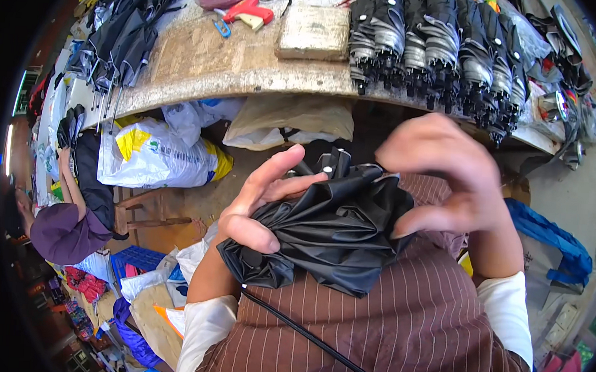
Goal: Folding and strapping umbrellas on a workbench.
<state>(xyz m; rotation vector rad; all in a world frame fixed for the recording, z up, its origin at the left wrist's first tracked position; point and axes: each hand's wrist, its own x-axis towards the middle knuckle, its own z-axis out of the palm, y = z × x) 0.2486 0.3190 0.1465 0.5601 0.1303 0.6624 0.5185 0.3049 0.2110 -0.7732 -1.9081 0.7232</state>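
Observation:
A black folding umbrella (336,235), its cloth bunched in loose pleats, lies across in front of my body. My left hand (260,207) is closed round its left end, the thumb over the cloth and the forefinger pointing up. At the umbrella's right end, my right hand (447,177) is blurred by motion; its curved fingers are spread away from the thumb, and the thumb is at the edge of the cloth. Whether it touches the cloth I cannot tell. A thin black cord or rod (310,335) slants across my brown striped apron (412,313).
Ahead stands a worn table (203,66) with a row of folded black umbrellas (440,45), a block (314,33), and a red-and-white tool (250,12). More dark umbrellas (120,42) hang over its left side. Below sits a white-and-yellow sack (165,155). Another person (70,231) works at far left.

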